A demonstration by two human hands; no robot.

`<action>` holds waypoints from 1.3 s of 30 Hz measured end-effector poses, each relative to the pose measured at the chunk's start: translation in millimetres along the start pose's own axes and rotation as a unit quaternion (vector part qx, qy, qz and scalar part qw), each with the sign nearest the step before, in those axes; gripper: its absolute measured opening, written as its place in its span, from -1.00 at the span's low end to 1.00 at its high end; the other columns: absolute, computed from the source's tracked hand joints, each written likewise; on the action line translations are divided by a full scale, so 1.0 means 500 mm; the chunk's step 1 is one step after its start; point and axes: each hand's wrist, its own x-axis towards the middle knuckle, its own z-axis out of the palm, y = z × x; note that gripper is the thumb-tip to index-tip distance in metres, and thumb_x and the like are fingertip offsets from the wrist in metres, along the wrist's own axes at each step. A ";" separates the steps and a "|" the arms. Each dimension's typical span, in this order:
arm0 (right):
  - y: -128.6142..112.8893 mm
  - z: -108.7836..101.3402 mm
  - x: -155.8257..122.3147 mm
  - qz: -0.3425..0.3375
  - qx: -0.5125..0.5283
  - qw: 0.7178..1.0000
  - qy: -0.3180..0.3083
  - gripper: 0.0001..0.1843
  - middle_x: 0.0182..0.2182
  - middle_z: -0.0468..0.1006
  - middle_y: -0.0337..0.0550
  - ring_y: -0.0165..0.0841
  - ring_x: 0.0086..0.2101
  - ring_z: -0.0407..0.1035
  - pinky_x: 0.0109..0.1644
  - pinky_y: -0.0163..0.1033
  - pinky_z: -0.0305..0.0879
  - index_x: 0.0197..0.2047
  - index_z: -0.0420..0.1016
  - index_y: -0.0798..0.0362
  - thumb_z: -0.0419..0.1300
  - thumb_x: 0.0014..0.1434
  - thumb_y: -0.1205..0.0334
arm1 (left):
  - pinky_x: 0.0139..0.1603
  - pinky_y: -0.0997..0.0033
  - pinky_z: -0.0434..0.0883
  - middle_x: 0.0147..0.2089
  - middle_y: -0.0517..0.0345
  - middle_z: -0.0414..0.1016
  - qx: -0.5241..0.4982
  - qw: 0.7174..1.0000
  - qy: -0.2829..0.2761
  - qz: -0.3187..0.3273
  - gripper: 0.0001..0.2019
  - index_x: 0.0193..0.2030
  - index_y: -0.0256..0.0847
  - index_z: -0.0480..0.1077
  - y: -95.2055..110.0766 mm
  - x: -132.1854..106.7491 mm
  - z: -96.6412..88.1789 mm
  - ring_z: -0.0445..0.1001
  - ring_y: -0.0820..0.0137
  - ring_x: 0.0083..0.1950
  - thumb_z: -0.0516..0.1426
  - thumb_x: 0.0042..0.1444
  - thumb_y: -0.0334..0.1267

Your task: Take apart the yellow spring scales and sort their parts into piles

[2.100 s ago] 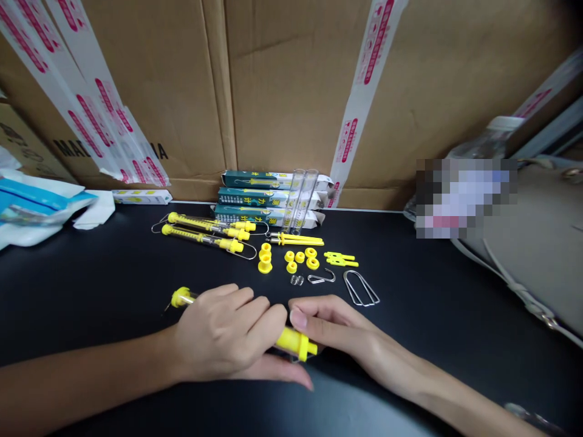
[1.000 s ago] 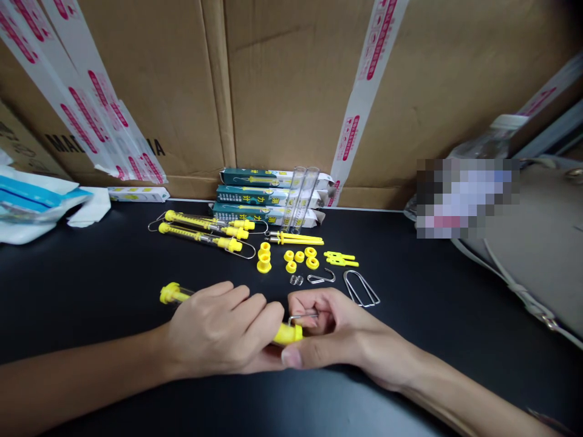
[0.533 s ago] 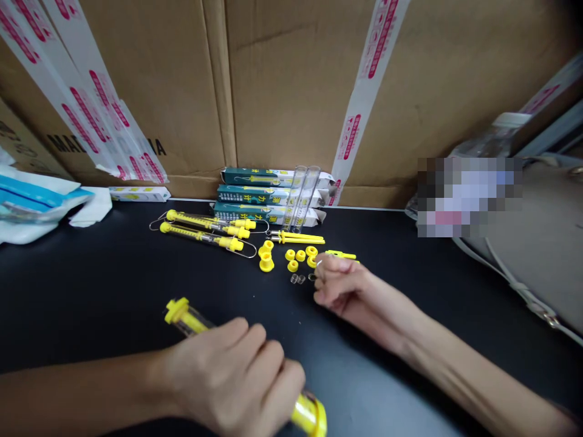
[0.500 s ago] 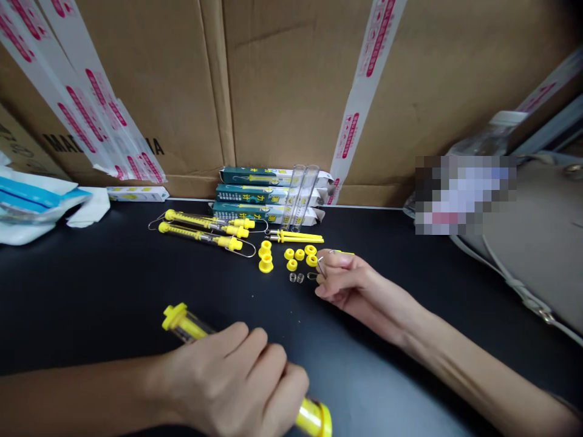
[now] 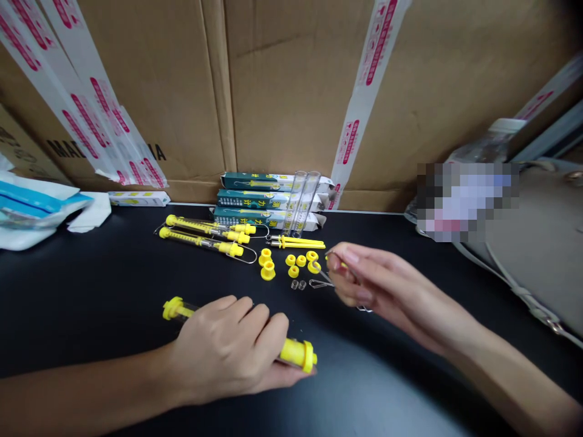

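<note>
My left hand (image 5: 228, 346) is wrapped round a clear tube with yellow end caps (image 5: 298, 354), held low over the black table (image 5: 91, 291); one yellow cap (image 5: 172, 308) sticks out past my wrist. My right hand (image 5: 368, 282) hovers further back and to the right, fingers pinched on a thin wire hook (image 5: 328, 278). Just left of that hand lie small yellow caps (image 5: 300, 261), two tiny clear rings (image 5: 298, 284) and another wire hook (image 5: 316, 283). A wire loop (image 5: 364, 309) shows partly under my right hand.
Two assembled yellow spring scales (image 5: 203, 233) lie behind, next to stacked green boxes (image 5: 255, 197) with two clear tubes (image 5: 303, 200) leaning on them. Taped cardboard boxes (image 5: 282, 91) wall the back. White and blue packaging (image 5: 36, 209) sits left; a grey bag (image 5: 537, 243) right.
My right hand left the tube's end, reached back to the loose parts and came up pinching a wire hook. My left hand dipped toward me with the tube, then lifted back.
</note>
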 end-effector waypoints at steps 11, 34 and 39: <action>-0.028 -0.100 0.000 -0.189 -0.416 0.880 0.127 -0.64 -0.31 0.52 -0.11 -0.29 -0.33 0.38 -0.28 -0.20 0.28 -0.29 0.51 -0.02 0.13 0.29 -0.12 | -0.58 0.35 0.18 -0.64 0.31 0.21 -0.014 0.998 -0.025 -0.062 -0.58 -0.51 -0.19 0.28 -0.003 -0.009 0.013 0.26 0.44 -0.63 0.07 0.25 0.06; -0.044 -0.168 -0.014 -0.054 -0.538 0.841 -0.020 -0.68 -0.32 0.61 -0.16 -0.28 -0.29 0.48 -0.19 -0.19 0.33 -0.25 0.57 -0.01 0.05 0.33 0.05 | -0.53 0.41 0.06 -0.59 0.30 0.43 -0.071 0.979 -0.123 -0.147 -0.55 -0.47 -0.19 0.29 -0.037 -0.012 0.035 0.43 0.42 -0.58 0.07 0.26 0.14; -0.033 -0.161 -0.007 -0.056 -0.574 0.815 -0.056 -0.67 -0.29 0.62 -0.14 -0.29 -0.27 0.49 -0.16 -0.19 0.34 -0.29 0.59 0.01 0.02 0.33 0.13 | -0.53 0.41 0.01 -0.57 0.29 0.44 -0.073 0.976 -0.129 -0.162 -0.53 -0.46 -0.19 0.29 -0.053 -0.013 0.043 0.46 0.39 -0.57 0.04 0.26 0.18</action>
